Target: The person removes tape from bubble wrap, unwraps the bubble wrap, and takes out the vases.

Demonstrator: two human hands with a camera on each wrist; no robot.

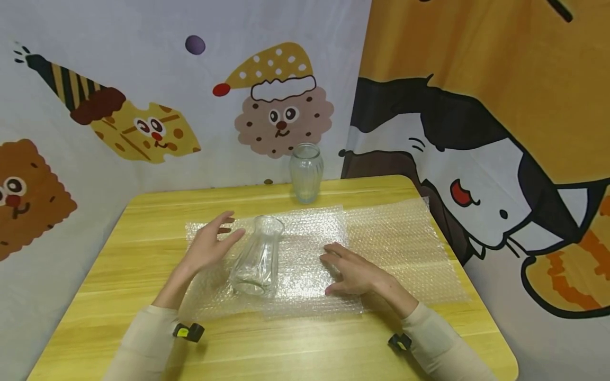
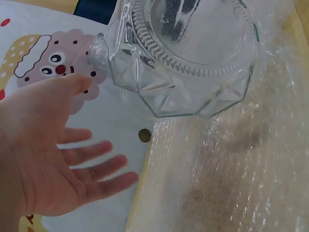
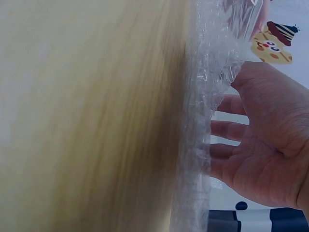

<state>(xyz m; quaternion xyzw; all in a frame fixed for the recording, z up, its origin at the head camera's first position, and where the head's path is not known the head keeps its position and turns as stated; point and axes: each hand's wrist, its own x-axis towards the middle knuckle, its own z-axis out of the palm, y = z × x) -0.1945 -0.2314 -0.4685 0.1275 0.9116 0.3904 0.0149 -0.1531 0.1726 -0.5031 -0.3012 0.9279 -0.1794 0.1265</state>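
Observation:
A clear glass vase [image 1: 257,259] lies on its side on a sheet of bubble wrap [image 1: 310,264], its base turned towards me. My left hand [image 1: 209,246] is just left of the vase with fingers spread, apart from the glass; the left wrist view shows the vase's faceted base [image 2: 193,63] and nothing in the palm. My right hand [image 1: 355,272] is over the bubble wrap to the right of the vase, fingers slightly bent. In the right wrist view its fingertips meet the bubble wrap [image 3: 198,145], with no visible pinch.
A second, ribbed glass vase [image 1: 307,174] stands upright near the table's back edge. Another stretch of bubble wrap [image 1: 400,248] covers the right part of the yellow wooden table [image 1: 295,344]. Printed cartoon curtains [image 1: 167,79] hang behind the table.

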